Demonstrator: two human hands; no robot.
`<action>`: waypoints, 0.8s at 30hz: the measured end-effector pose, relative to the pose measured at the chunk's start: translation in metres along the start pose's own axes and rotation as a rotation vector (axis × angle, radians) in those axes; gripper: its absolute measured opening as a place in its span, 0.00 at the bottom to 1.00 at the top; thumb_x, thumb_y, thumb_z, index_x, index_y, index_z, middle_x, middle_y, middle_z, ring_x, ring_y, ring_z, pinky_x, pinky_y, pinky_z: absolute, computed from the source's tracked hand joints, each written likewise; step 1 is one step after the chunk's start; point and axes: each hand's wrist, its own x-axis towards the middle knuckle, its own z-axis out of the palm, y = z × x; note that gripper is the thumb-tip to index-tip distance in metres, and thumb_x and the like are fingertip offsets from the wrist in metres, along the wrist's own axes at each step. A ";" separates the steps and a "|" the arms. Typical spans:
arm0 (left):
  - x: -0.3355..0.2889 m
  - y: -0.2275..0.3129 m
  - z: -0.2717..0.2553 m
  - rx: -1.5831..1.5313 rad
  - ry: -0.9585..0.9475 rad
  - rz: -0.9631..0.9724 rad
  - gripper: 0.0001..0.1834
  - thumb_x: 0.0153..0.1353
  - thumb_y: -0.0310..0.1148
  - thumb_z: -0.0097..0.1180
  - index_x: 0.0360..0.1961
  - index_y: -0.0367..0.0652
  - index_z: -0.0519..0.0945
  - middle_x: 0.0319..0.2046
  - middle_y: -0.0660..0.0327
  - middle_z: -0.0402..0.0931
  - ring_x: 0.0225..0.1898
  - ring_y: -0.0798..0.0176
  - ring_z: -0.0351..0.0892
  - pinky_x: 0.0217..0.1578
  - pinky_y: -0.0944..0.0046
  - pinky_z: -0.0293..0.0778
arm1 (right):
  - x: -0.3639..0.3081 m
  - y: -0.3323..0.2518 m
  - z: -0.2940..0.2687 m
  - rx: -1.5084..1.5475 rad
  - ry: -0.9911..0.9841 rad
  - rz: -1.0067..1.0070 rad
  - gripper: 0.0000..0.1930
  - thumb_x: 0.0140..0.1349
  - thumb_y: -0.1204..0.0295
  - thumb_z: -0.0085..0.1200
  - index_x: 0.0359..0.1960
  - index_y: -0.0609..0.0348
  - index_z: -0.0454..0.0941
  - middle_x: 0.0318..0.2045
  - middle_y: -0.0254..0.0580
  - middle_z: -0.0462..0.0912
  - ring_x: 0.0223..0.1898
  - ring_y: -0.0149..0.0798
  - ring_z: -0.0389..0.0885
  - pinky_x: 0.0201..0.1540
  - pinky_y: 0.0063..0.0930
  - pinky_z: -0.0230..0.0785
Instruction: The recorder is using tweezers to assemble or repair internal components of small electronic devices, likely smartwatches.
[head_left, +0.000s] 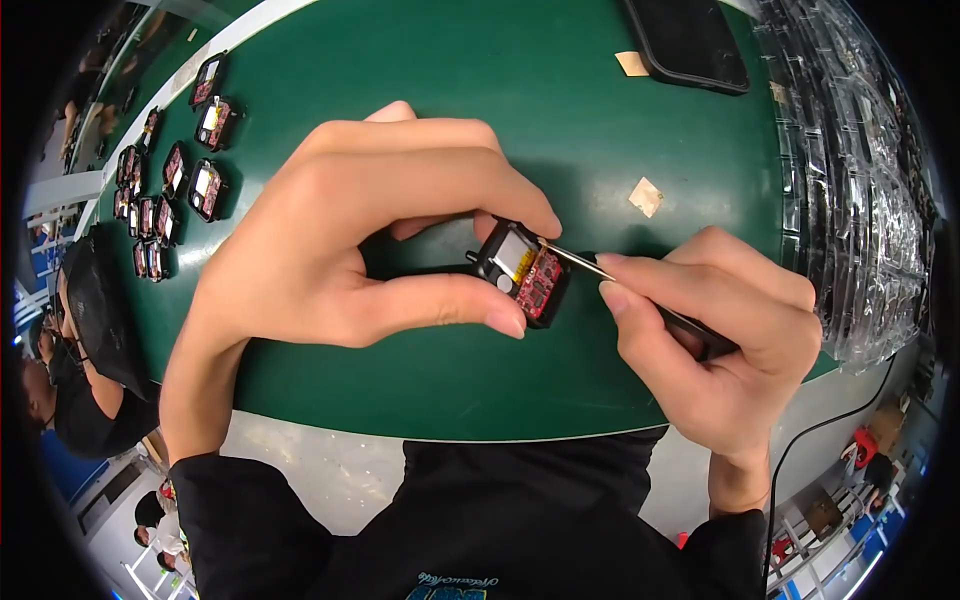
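Note:
Between the thumb and fingers of my left hand (350,230) is a small black electronic device (527,274), its case uncovered. Inside it show a red circuit board, a silvery-white block with a yellow strip, and a round pale part. My right hand (725,340) is closed around slim tweezers (585,262), metal toward the tip and dark further back. Their tip touches or nearly touches the upper edge of the device, by the yellow strip; exactly what it meets is too small to tell.
Several similar uncovered devices (207,190) lie at the left of the green table (430,390). A black phone-like slab (692,45) rests at the top right, near small tan paper pieces (646,197). Stacked clear plastic trays (850,190) line the right edge. Another person (95,400) sits at the far left.

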 end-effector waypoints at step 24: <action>0.001 -0.002 0.003 0.011 0.045 0.075 0.31 0.47 0.49 0.86 0.47 0.39 0.93 0.33 0.63 0.86 0.26 0.69 0.72 0.31 0.65 0.60 | -0.002 0.002 0.001 -0.011 -0.008 -0.022 0.12 0.54 0.88 0.71 0.41 0.67 0.95 0.24 0.36 0.85 0.20 0.21 0.72 0.23 0.19 0.56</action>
